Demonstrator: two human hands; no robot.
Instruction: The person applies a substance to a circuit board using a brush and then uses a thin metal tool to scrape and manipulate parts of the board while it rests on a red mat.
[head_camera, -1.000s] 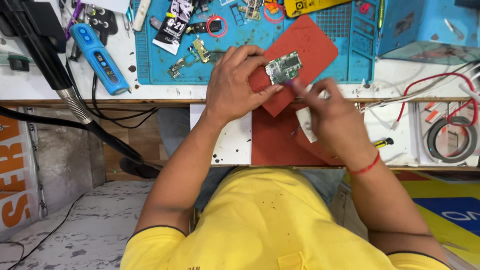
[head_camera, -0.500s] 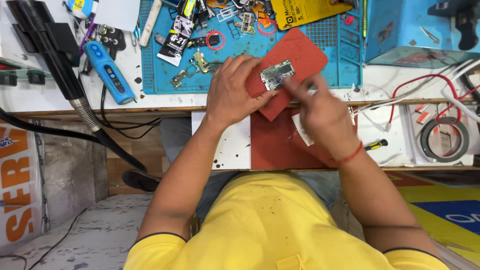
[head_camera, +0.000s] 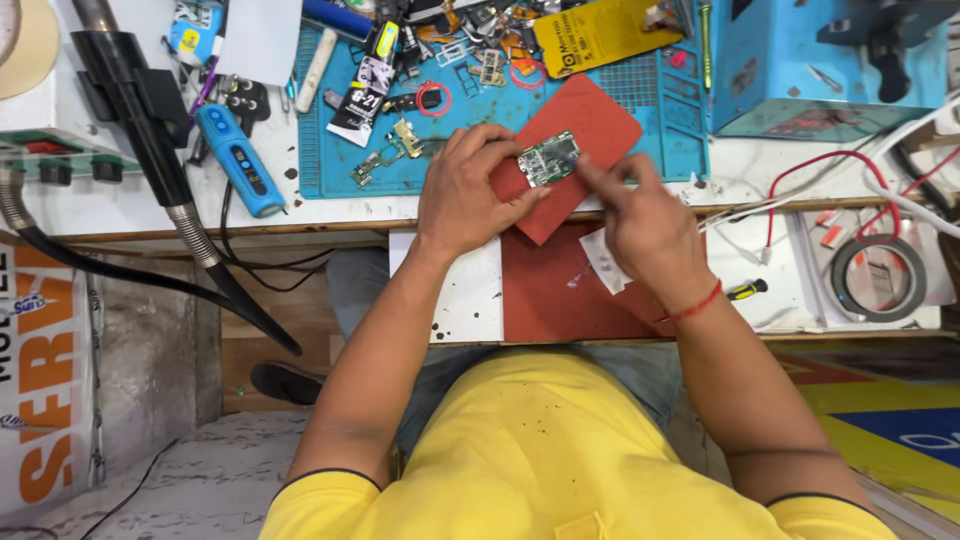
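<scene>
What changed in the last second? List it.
The right hand moved from below the circuit board up to its right edge, one finger now touching it. The left hand still pins the board on the red pad.

The white workbench (head_camera: 640, 185) carries a blue work mat (head_camera: 450, 150) along its back, crowded with small metal parts. A red pad (head_camera: 590, 125) lies tilted across the mat's front edge, and a small circuit board (head_camera: 547, 158) sits on it. Left of the mat rests a blue handheld tool (head_camera: 238, 160). At the right lie a roll of tape (head_camera: 885, 277), red and white wires (head_camera: 830, 170), and a blue box (head_camera: 800, 70). Lower down, a pull-out shelf (head_camera: 455, 300) holds 1 more red pad (head_camera: 560, 300).
</scene>
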